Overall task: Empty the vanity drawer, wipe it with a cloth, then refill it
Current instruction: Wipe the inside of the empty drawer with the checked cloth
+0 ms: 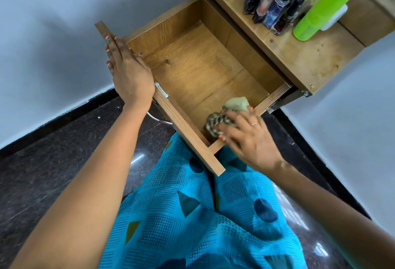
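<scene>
- Room: pale grey-white walls (53,33) meet a dark speckled stone floor (53,162) along a black skirting band.
- Vanity top (299,55): wood-grain surface, marked with spots and scuffs; it stands against the wall at the upper right.
- Drawer (186,127): pulled fully out over the person's lap, which is covered in blue patterned fabric (203,215). The wooden base shows a knot and a dark scratch, and holds only the cloth.
- Bottles (277,1): a crowded cluster stands on the vanity top, with 1 tall green cylinder container (320,12) beside them.
- Left hand (128,70): flat, fingers held together, pressed along the drawer's front panel edge.
- Right hand (245,134): fingers curled over the cloth, pressing it down; 1 ring is visible.
- Cloth (235,104): bunched, green and checked, lying in the drawer's near right corner.
</scene>
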The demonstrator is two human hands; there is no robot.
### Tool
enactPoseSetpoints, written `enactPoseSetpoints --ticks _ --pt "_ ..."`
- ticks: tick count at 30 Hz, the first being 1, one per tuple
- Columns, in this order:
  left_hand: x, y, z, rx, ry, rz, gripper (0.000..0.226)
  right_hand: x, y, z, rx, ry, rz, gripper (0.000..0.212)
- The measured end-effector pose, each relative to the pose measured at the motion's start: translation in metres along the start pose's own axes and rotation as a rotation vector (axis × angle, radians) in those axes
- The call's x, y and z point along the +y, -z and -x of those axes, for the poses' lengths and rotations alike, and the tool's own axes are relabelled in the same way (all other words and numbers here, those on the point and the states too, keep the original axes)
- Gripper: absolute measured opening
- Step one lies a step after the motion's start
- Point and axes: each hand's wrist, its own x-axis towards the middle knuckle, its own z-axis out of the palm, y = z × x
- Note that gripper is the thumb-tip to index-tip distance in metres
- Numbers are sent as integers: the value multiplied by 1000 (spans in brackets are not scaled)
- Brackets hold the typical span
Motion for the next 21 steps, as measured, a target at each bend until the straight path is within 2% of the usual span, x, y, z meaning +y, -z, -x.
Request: enactPoseSetpoints --ticks 4,6,11,14,16,18,21 --pt "0 -1 -2 3 9 -10 50 47 18 -13 -1 -287 -147 50" --pt "0 -1 -2 4 10 -11 50 65 23 -17 1 -359 -143 52" --pt "-2 -2 -2 7 11 0 50 57 18 -16 96 -397 -166 51" --pt "-2 -2 -2 15 8 6 49 23 11 -3 133 -302 -117 46" --pt "-2 -2 -2 16 8 8 49 -2 5 1 144 -256 -27 50" --pt "-2 -2 -2 11 8 8 49 -17 0 0 164 -306 56 53" --pt "-1 -1 -2 6 13 2 49 -12 -4 -5 200 -434 49 49"
